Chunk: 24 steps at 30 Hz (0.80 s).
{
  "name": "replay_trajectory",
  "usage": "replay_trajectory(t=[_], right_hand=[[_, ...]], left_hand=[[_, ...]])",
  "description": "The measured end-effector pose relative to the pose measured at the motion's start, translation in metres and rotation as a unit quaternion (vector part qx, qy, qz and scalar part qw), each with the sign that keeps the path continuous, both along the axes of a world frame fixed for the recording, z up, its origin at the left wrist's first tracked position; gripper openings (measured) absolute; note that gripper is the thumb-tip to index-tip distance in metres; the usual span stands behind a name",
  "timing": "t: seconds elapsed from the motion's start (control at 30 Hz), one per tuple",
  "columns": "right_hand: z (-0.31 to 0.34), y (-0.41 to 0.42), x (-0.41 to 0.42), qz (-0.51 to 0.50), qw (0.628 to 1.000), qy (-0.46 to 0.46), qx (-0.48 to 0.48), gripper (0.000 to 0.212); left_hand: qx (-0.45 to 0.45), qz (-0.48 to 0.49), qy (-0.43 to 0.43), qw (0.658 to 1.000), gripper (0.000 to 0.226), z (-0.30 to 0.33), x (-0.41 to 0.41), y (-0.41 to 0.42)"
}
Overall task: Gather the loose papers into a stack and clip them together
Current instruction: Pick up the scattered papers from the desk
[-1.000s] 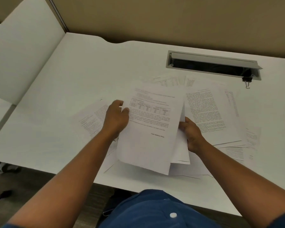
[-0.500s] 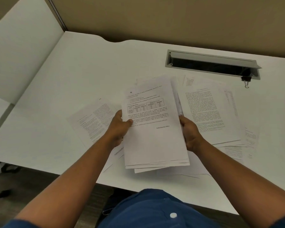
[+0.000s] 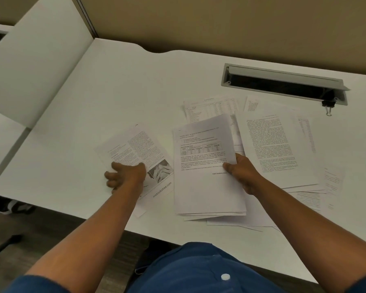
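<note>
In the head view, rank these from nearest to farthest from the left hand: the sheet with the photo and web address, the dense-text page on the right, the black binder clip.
1. White sheet with a photo and web address: under the left hand.
2. Dense-text white page: beyond the right hand's stack.
3. Black binder clip: far right, at the cable slot's end.

Your left hand (image 3: 125, 176) is motion-blurred, so its grip on the sheet (image 3: 133, 153) is unclear. The stack (image 3: 207, 166) hides your right fingers. Most print is unreadable. The clip (image 3: 328, 106) is small.
</note>
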State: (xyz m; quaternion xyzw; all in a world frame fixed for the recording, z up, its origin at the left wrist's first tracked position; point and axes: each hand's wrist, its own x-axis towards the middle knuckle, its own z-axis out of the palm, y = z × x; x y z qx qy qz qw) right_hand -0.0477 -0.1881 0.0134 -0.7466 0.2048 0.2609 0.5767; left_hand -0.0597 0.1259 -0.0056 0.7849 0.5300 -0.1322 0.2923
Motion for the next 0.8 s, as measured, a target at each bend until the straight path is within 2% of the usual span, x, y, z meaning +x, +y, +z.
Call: replay_trajectory(t=[0.13,0.2,0.27,0.33,0.43,0.53,0.63,0.8], right_hand=[[-0.002,0.002,-0.001,-0.012,1.0,0.001,-0.004,0.039],[-0.003,0.003,-0.001,-0.014,1.0,0.002,-0.007,0.04],[-0.002,0.005,-0.001,-0.016,1.0,0.003,-0.007,0.04],[0.0,0.006,0.0,-0.016,1.0,0.001,-0.005,0.039],[0.0,0.006,0.001,-0.016,1.0,-0.005,-0.006,0.038],[0.001,0.006,0.001,-0.019,1.0,-0.007,-0.005,0.037],[0.003,0.008,0.0,-0.026,1.0,-0.009,0.004,0.037],[0.006,0.006,0.0,-0.067,0.996,-0.006,0.058,0.034]], left_hand=[[0.018,0.059,-0.029,0.998,0.115,0.0,-0.001,0.012],[-0.015,0.087,-0.073,0.993,0.115,0.002,0.002,0.016],[-0.069,0.099,-0.16,0.98,0.106,0.008,0.001,0.017],[-0.079,0.065,-0.223,0.969,0.079,0.015,0.001,0.018],[-0.021,-0.056,-0.233,0.971,0.04,0.043,0.011,0.019],[0.015,-0.166,-0.255,0.953,0.032,0.089,0.028,0.018],[0.02,-0.23,-0.297,0.927,0.03,0.139,0.041,0.012],[-0.105,-0.247,-0.356,0.895,0.025,0.178,0.05,0.001]])
